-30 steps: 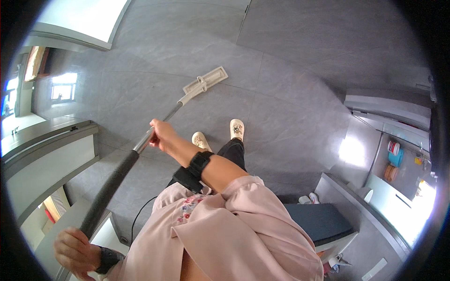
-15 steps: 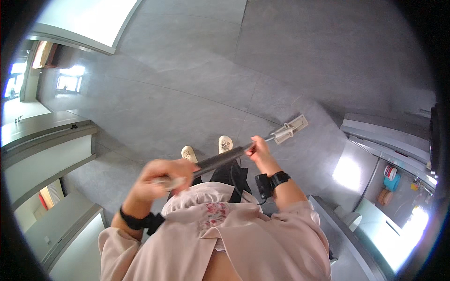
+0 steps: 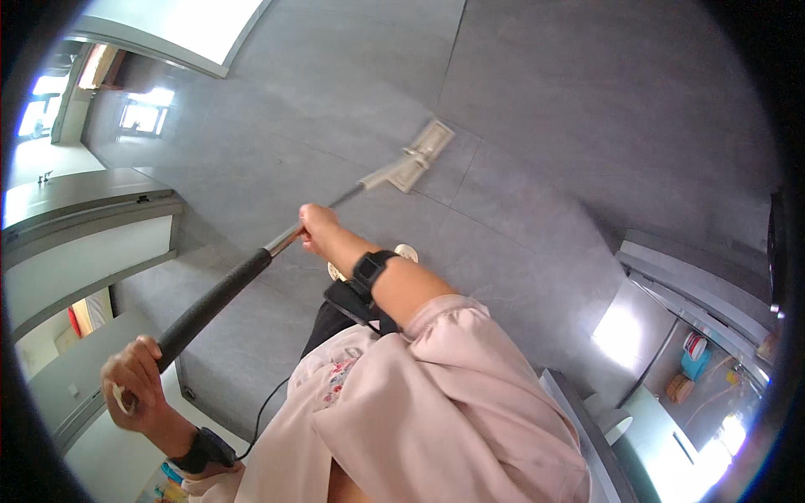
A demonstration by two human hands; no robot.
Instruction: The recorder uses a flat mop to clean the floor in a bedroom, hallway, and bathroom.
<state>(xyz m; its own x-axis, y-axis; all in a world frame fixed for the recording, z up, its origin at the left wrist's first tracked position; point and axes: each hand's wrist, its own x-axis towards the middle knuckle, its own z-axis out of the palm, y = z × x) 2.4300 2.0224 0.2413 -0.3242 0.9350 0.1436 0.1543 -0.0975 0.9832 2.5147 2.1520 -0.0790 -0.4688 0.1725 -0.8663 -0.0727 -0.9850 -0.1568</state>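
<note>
Mop held in both hands, head ahead and to the right

Mop (image 3: 285, 241) is gripped at two places. Upper end, at the lower left of the view, is wrapped by the left hand (image 3: 134, 381); fingers are curled around it, and a pale end cap is seen at the palm. Bare metal pole, just below the dark grip (image 3: 214, 306), is clasped by the right hand (image 3: 317, 225), with the right forearm (image 3: 340, 241) crossed in front of the body.

Long axis of the mop is laid diagonally, from lower left to upper right. Mop head (image 3: 409, 176) is placed beyond the right hand, ahead and to the right, seemingly flat on the grey floor (image 3: 545, 151). Right hand is clearly nearer to it; left hand is set well apart, at the far end. Plate of the mop head is angled more steeply than the pole, and is slightly blurred. Pale shoes (image 3: 406, 251) are partly hidden behind the right forearm, nearer the body than the mop head.

Labels: no brand or writing can be read on the mop. Small items at the right, a blue one (image 3: 694, 362) among them, are shown too small for any print to be made out.
</note>
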